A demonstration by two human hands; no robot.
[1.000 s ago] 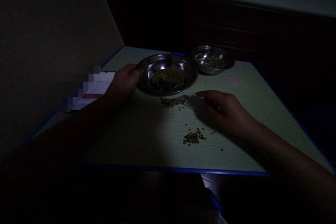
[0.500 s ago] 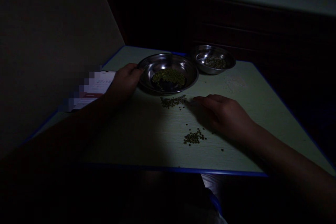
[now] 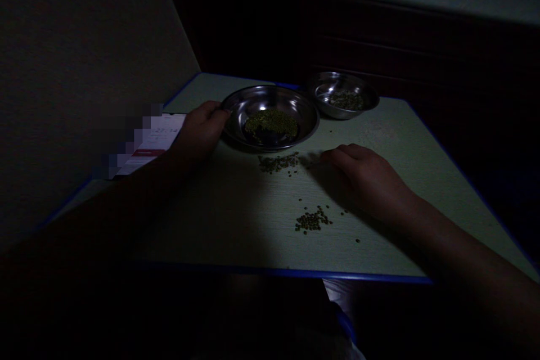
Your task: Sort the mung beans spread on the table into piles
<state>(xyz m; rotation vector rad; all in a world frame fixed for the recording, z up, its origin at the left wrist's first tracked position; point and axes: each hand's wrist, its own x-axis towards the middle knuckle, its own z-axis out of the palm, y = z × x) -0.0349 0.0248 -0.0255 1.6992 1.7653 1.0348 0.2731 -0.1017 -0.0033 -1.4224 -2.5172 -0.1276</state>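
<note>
Counter [image 3: 236,219]: a pale green top with a blue edge fills the middle and lower part of the frame. The room around it is very dark.
Wall: a plain, dim surface takes up the upper left of the frame.
Left arm: it reaches in from the lower left, mostly in shadow.
Right arm: it comes in from the lower right corner, laid across the counter.
Large bowl [image 3: 253,102]: a round metal bowl sits just above the centre of the frame, with a mound of small green beans in its bottom.
Left hand [image 3: 200,134]: it is left of centre, and its fingers [image 3: 217,115] curl closed over the left rim of the large bowl, gripping it.
Right hand [image 3: 367,177]: it lies palm down right of centre. Its fingers are loosely bent and rest on the counter with the tips pointing left; they are blurred, and I cannot tell whether they pinch anything.
Paper [image 3: 158,138]: a white sheet with a red band lies at centre left, just beside the left hand; part of it is pixelated.
Small bowl [image 3: 324,90]: a second metal bowl stands up and right of the large one, close beside it, holding a few beans.
Upper bean pile [image 3: 276,163]: loose green beans lie on the counter just below the large bowl, just left of the right fingertips.
Lower bean pile [image 3: 312,221]: a smaller cluster lies below centre, beside the right hand, with single beans scattered around.
</note>
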